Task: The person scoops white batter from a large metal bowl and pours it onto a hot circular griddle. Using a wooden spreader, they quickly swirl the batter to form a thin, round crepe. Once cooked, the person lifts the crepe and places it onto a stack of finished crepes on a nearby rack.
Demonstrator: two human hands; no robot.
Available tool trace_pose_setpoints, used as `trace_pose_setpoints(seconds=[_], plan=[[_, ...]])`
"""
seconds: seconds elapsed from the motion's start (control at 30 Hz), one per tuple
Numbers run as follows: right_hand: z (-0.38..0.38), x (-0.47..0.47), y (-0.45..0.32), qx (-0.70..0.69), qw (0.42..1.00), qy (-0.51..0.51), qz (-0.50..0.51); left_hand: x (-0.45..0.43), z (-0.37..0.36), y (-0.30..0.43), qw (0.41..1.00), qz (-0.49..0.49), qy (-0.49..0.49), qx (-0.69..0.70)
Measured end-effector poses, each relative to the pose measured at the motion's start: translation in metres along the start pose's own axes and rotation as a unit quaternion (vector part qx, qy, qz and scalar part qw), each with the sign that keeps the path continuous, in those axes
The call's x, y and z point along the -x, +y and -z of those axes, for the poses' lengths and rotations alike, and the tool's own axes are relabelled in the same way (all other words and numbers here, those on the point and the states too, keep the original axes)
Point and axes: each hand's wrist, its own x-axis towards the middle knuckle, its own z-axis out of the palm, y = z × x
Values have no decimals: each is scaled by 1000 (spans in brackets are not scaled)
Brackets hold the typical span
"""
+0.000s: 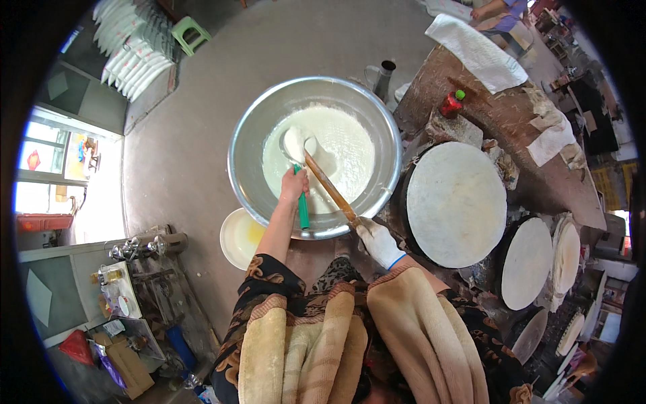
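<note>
A wide steel basin (247,118) holds pale, creamy batter (348,139). Over it, my bare left hand (294,186) grips the green handle (303,209) of a ladle or strainer whose round head is heaped with pale batter. My right hand (371,235), in a white glove with a blue cuff, is closed on the end of a wooden handle (330,192). The far end of that handle reaches the ladle's head; whatever it carries there is partly hidden by batter. Below the basin's left side stands a white bowl (234,240) with yellowish liquid.
Right of the basin is a large round griddle covered with a pale sheet (454,202); a smaller one (527,262) lies beyond. A red bottle with a green cap (451,105) stands near a brown table (535,166). Another person (497,15) is at the upper right. Stacked sacks (136,60) and a green stool (191,35) are upper left.
</note>
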Motion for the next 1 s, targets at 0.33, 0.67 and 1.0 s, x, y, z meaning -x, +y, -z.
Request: trace_pose_setpoints(seconds=[0.33,0.67,1.0], plan=[[65,73,-173,-228,952,-2,206,160,-49,300,955,-273,-98,-56],[118,82,-158,-253,947,-93,178,161,-9,285,925,-329,1,-189],[118,43,-54,-239,965,-101,43,143,0,210,990,-36,-135,3]])
